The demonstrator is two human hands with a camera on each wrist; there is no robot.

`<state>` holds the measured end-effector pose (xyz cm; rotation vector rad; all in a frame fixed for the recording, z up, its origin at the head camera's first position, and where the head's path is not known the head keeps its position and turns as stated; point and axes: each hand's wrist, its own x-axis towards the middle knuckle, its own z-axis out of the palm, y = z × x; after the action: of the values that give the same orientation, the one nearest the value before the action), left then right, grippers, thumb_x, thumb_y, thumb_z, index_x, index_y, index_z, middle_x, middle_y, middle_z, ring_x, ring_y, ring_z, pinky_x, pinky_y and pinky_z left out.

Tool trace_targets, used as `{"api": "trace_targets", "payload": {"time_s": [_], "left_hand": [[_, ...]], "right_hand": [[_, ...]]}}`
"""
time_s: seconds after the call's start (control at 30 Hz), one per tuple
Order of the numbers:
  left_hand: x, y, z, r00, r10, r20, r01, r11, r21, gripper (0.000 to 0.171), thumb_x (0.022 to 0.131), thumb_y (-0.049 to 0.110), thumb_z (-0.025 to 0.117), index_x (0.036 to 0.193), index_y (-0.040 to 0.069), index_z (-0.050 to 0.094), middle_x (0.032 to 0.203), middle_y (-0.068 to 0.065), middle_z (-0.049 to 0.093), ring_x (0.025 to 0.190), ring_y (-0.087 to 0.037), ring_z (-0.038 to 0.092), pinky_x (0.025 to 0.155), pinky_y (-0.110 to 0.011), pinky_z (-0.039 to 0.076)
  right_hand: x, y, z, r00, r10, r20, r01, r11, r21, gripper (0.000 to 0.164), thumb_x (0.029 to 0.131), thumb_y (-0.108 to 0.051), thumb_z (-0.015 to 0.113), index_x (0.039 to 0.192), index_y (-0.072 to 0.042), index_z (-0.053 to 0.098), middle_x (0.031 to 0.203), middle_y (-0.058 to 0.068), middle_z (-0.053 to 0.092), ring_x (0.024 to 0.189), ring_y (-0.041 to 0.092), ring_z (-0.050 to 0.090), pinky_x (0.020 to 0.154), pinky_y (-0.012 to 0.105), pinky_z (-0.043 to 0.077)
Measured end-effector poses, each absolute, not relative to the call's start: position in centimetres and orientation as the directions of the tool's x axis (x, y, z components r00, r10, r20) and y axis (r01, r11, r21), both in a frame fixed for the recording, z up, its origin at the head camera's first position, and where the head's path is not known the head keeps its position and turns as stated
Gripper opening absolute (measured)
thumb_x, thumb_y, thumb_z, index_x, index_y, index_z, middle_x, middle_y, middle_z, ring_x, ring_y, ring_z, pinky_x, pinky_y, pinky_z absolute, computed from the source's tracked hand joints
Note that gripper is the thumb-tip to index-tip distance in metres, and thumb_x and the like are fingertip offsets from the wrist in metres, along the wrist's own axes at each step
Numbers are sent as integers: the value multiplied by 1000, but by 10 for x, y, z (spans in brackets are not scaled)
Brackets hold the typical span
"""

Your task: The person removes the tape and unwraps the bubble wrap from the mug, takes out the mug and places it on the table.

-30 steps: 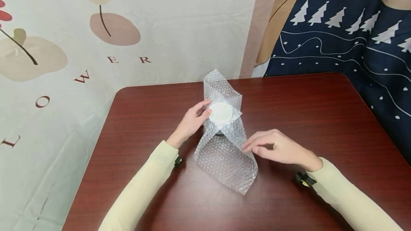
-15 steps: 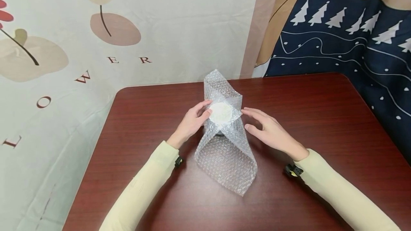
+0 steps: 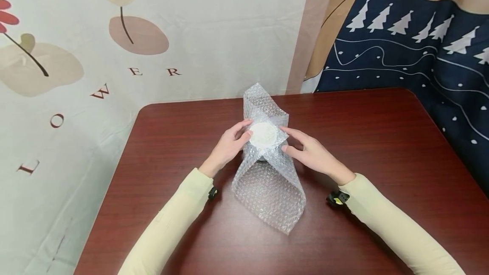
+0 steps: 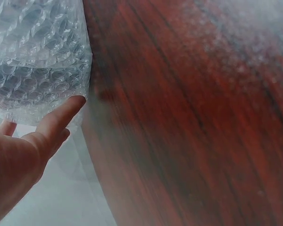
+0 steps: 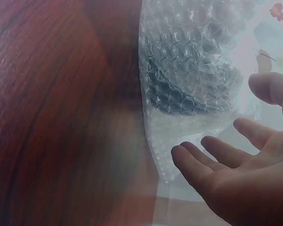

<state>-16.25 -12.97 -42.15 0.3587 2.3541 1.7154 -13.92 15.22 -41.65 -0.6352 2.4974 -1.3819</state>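
Lying between fingers [image 3: 240,126]: bubble wrap [image 3: 279,159]

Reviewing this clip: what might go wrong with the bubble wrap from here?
Flaps may spring loose: they fold in by the round white top, and if the left hand and right hand let go, the bubble wrap could unfold.

The near end gapes open, so whatever is inside may stay poorly covered there.
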Motion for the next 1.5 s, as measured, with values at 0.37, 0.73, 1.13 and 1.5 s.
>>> {"api": "trace_targets", "payload": {"time_s": [0.37, 0.73, 1.13, 1.5], "left_hand": [[-162, -130, -425, -952, 306, -14, 80, 290, 954, 47, 108, 18, 57, 153, 7, 50, 165, -14, 36, 148, -29, 40, 116, -44, 40], [-162, -128, -424, -953, 303, -26, 64, 283, 957, 46, 108, 18, 56, 153, 7, 50, 164, -12, 37, 144, -27, 46, 108, -42, 46], [-159, -128, -420, -951, 309, -21, 74, 295, 953, 48, 109, 18, 54, 154, 4, 48, 165, -16, 33, 146, -31, 42, 116, -46, 40], [-160, -130, -425, -948, 318, -20, 78, 291, 953, 49, 110, 20, 54, 155, 5, 46, 166, -14, 31, 147, -30, 41, 115, -47, 41]], "right_hand": [[-141, 143, -416, -891, -452, 26, -252, 448, -857, 64, 104, -32, 63, 161, -16, 39, 164, 9, 39, 149, 32, 37, 116, 58, 36], [-145, 136, -419, -902, -428, 66, -275, 450, -850, 63, 104, -33, 64, 159, -14, 42, 162, 9, 42, 148, 29, 40, 118, 55, 36], [-145, 131, -419, -900, -428, 81, -286, 440, -851, 64, 100, -23, 69, 158, -13, 44, 159, 14, 45, 145, 33, 43, 115, 54, 40], [-146, 126, -419, -920, -385, 78, -258, 444, -858, 55, 104, -25, 65, 155, -13, 49, 157, 12, 48, 141, 32, 48, 114, 52, 41]]}}
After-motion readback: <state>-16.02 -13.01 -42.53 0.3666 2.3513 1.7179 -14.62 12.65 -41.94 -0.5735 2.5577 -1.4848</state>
